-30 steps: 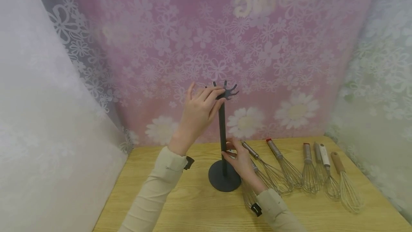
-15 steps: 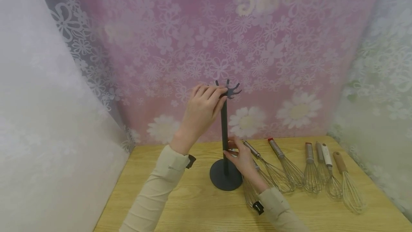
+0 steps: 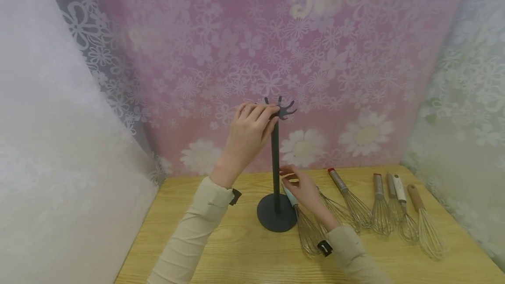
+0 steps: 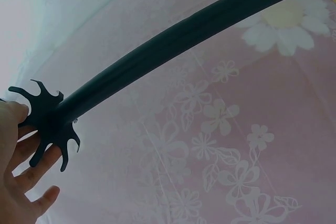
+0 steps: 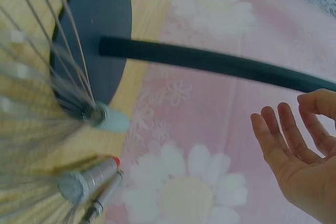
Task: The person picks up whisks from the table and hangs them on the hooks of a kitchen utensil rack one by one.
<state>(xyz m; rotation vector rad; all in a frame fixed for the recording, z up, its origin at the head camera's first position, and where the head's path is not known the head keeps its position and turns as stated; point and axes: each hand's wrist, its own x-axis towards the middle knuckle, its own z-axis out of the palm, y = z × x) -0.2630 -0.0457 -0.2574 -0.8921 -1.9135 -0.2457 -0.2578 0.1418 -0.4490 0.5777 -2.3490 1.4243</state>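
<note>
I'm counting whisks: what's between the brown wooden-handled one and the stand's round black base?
Several wire whisks, some partly behind the right hand, in the head view.

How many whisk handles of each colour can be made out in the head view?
Light-blue whisk handle: 1
Red-ended grey whisk handles: 2
Plain grey whisk handle: 1
White whisk handle: 1
Light-brown whisk handle: 1
Total: 6; the right hand hides at least one more.

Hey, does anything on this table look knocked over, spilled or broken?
Nothing stands out: the black stand is upright, the whisks lie on the table, and I see no spill or damage.
</note>
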